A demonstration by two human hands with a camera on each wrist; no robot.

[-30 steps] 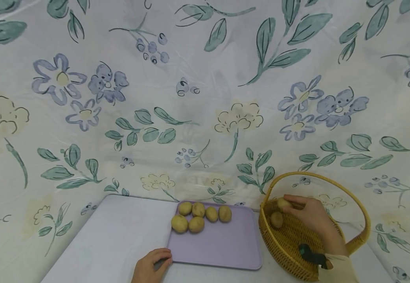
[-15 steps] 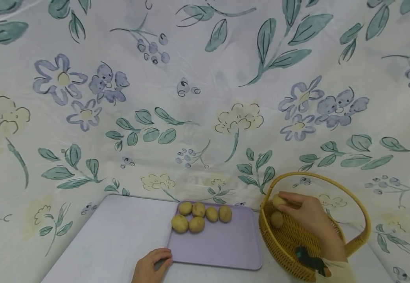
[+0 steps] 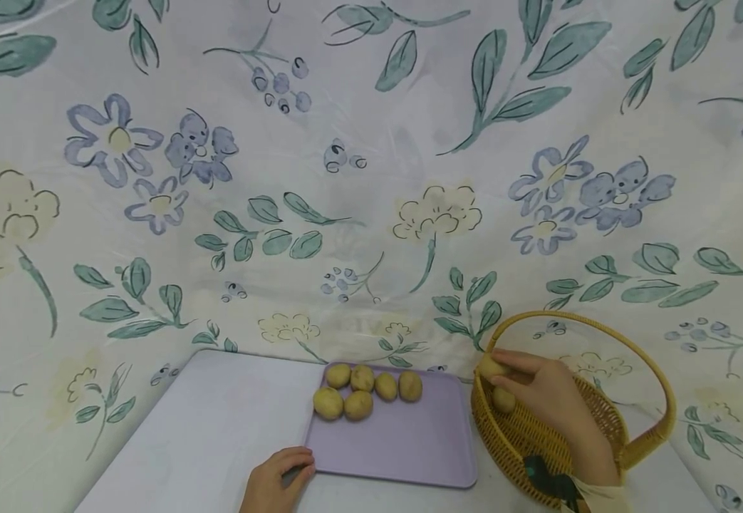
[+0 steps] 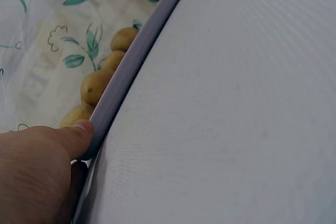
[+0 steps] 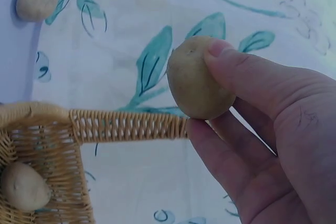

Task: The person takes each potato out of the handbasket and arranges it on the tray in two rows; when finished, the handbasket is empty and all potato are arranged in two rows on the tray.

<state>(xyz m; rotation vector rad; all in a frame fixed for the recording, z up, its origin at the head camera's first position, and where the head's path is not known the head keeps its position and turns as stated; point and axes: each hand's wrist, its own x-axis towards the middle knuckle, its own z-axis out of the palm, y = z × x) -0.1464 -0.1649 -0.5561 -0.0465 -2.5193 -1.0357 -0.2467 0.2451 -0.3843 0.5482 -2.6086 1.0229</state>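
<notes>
My right hand pinches a potato between thumb and fingers, over the back left rim of a wicker basket. Another potato lies inside that basket, just under the hand. To the left is a light purple tray, where several potatoes sit grouped toward its back left. At the tray's front left corner my left hand grips the edge; the left wrist view shows its thumb against the rim, with the other fingers mostly hidden.
A tall arched handle rises over the basket. Both tray and basket stand on a white table. Behind them hangs a floral cloth. A dark strapped device sits at my right wrist.
My right hand has moved left with the potato, from inside the basket to above its left rim. My left hand stays at the tray corner.
</notes>
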